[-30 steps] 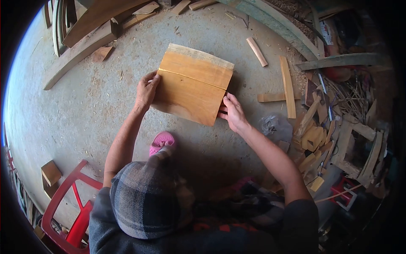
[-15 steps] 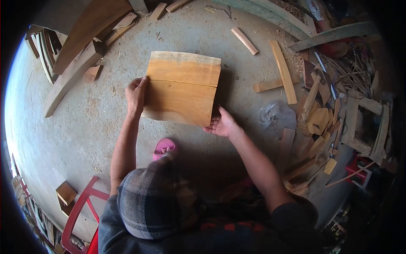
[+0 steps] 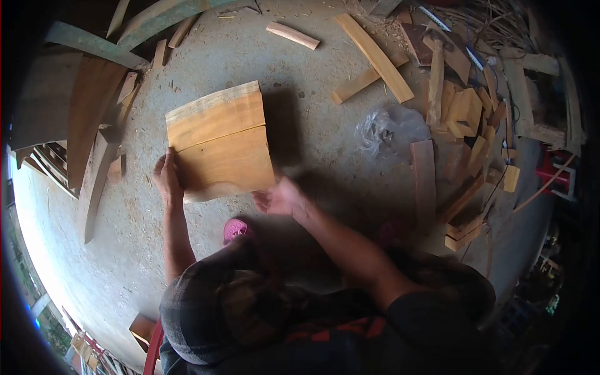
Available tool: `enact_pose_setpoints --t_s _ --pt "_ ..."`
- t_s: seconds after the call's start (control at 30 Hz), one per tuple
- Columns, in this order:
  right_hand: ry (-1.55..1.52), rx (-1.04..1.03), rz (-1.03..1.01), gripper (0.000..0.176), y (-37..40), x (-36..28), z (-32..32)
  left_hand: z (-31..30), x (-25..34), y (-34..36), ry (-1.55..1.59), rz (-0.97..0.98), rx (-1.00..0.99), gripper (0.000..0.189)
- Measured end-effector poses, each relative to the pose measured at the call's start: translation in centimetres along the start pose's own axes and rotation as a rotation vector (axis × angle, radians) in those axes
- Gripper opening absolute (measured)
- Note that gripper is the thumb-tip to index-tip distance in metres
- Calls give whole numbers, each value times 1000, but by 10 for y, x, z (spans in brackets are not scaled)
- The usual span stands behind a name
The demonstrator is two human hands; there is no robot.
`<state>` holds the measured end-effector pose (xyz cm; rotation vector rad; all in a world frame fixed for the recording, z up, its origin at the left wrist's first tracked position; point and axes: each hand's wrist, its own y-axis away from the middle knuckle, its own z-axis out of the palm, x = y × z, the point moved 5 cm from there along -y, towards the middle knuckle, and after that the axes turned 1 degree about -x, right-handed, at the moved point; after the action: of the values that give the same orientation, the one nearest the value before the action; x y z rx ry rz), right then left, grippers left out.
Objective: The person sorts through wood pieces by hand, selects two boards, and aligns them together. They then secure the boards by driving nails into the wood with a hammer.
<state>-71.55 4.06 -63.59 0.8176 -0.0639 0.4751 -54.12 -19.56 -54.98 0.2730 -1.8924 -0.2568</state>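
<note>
A wide wooden board (image 3: 219, 147) is held up above the concrete floor, its shadow falling to the right. It is yellow-brown, with a paler rough strip along the far edge and a dark line, a crack or a joint, running across it. My left hand (image 3: 167, 178) grips the board's left edge, thumb on top and the other fingers mostly hidden beneath. At the near right corner, my right hand (image 3: 279, 197) has its curled fingers against the lower edge, partly under the wood.
Loose wood strips (image 3: 375, 56) lie crossed on the floor ahead. A clear plastic bag (image 3: 390, 132) rests at the right, beside a pile of offcuts (image 3: 465, 112) with a hammer-like wooden tool (image 3: 435, 75). Large curved timbers (image 3: 97, 181) stand at the left. My pink shoe (image 3: 235, 229) is below the board.
The camera view has turned, so the floor items appear shifted. The board sits further left in view and is rotated slightly counterclockwise. Both hands have stayed on it.
</note>
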Motion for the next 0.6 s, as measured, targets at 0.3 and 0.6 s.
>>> enact_pose_setpoints --t_s 0.3,0.6 --pt "-315 -230 -321 52 -10 2 31 2 -1 -6 -2 83 -28 30" --pt "-312 -344 -336 47 -13 1 32 4 3 1 -8 98 16 31"
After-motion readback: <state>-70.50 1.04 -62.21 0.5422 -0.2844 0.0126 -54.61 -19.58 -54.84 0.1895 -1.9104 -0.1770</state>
